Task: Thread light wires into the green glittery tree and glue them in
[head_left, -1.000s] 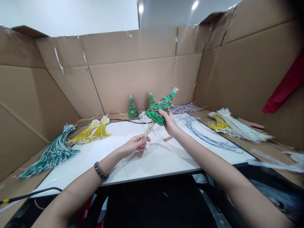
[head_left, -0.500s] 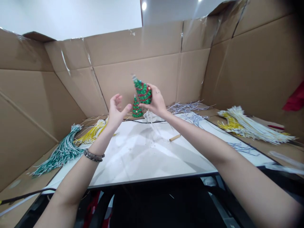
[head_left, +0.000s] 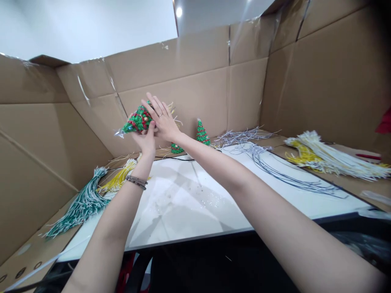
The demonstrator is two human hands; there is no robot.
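Sideways, green tree [head_left: 136, 121] between left hand [head_left: 146, 140] and right hand [head_left: 163, 120].

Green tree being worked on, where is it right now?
Head view, upper left of centre: tree lies sideways between left hand and right hand, raised before the cardboard wall.

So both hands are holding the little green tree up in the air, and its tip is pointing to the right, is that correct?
Not quite. Both hands, left and right, do hold the little green tree in the air, but the head view shows its tip pointing left.
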